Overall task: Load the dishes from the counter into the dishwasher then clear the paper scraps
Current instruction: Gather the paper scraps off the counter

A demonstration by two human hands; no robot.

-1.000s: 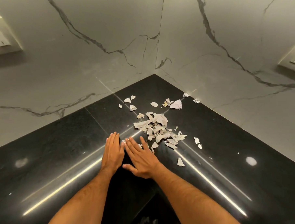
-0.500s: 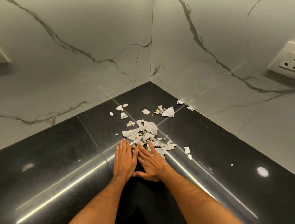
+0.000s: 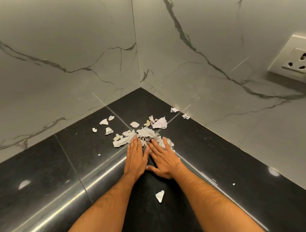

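Paper scraps (image 3: pixel 144 134) lay heaped in the black surface (image 3: pixel 59 164) corner. My left hand (image 3: pixel 135 155) and right hand (image 3: pixel 161 158) lay flat, fingers straight, fingertips touching the heap. One scrap (image 3: pixel 160 195) sat between my forearms.

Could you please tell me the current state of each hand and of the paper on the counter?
Left hand: flat, fingertips at the pile.
Right hand: flat, fingers on the pile.
Paper scraps: torn, loosely piled, several strays.
Lone scrap: apart, between the forearms.
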